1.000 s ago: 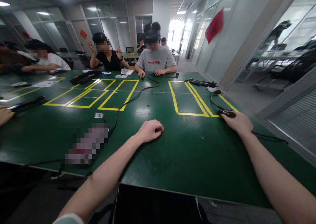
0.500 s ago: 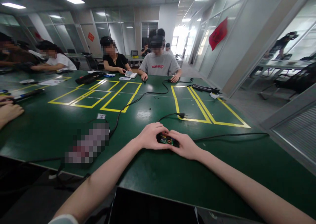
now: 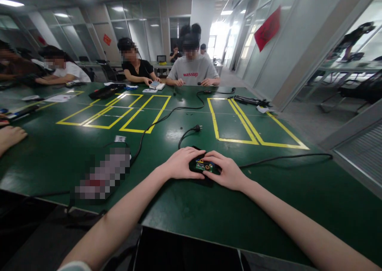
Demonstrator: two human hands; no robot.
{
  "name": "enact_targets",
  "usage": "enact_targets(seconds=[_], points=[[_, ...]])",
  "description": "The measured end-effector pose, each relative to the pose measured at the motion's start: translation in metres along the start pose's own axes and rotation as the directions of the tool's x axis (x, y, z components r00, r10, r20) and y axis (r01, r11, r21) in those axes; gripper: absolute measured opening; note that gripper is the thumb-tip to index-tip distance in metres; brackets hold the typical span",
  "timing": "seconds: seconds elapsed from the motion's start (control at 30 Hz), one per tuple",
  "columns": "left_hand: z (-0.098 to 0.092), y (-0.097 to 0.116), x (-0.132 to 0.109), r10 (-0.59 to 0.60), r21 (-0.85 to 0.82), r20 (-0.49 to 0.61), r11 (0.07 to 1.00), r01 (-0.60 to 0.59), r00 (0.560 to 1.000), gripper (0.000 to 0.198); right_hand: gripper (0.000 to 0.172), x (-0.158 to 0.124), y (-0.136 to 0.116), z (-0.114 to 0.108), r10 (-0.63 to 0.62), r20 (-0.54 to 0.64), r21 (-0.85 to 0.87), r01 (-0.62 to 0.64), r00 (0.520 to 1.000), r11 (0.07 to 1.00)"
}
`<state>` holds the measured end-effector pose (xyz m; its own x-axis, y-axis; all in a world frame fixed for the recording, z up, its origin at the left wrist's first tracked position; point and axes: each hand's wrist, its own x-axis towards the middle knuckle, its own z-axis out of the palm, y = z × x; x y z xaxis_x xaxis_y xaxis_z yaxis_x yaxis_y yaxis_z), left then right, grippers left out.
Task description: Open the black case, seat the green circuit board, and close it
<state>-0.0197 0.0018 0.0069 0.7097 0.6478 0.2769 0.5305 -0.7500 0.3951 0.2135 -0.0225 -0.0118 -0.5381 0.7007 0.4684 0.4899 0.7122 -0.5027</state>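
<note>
Having pulled the small black device [image 3: 204,166] in from the yellow tape [image 3: 238,140] on our right, we had our left hand [image 3: 182,164] and right hand [image 3: 227,172] both clasped around it on the green table [image 3: 268,195] just before us, its plug [image 3: 197,127] lying nearby, well placed for two-handed handling.

2 hands: left hand [image 3: 182,164], right hand [image 3: 228,172]; 1 circuit box [image 3: 204,166]; 1 plug [image 3: 197,127]; 1 red banner [image 3: 267,29].

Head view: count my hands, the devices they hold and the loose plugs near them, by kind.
Hands: 2, left hand, right hand
Devices: 1, black device, circuit board showing
Plugs: 1, loose plug on black cord
Total: 4
</note>
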Motion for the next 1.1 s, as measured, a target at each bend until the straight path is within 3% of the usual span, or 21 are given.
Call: enact_targets(seconds=[0.2,0.3,0.5,0.73,0.87,1.1], points=[[0.001,0.001,-0.004,0.011,0.004,0.052,1.000,-0.011,0.999,0.097,0.020,0.004,0.007,0.003,0.079,-0.065,-0.034,-0.082,0.995,0.996],[0.001,0.004,-0.002,0.008,-0.007,0.024,1.000,-0.007,1.000,0.084,0.019,0.006,0.006,0.003,0.098,-0.067,-0.042,-0.101,0.993,0.994],[0.003,0.006,0.004,-0.060,0.010,-0.064,0.998,0.061,0.996,0.044,0.036,0.008,0.001,0.003,0.035,-0.009,-0.014,-0.035,0.999,0.999],[-0.003,0.000,0.002,0.016,-0.054,-0.029,0.998,-0.018,0.999,0.043,0.031,0.009,0.002,0.000,0.113,0.021,0.091,-0.114,0.993,0.989],[-0.006,-0.007,0.000,0.037,-0.113,-0.072,0.993,-0.045,0.997,0.045,0.032,0.009,0.003,-0.001,0.184,0.042,0.125,-0.188,0.982,0.974],[-0.008,-0.017,-0.002,-0.072,-0.032,-0.131,0.997,0.068,0.989,0.023,0.023,0.012,0.005,0.007,0.188,-0.078,-0.017,-0.190,0.979,0.982]])
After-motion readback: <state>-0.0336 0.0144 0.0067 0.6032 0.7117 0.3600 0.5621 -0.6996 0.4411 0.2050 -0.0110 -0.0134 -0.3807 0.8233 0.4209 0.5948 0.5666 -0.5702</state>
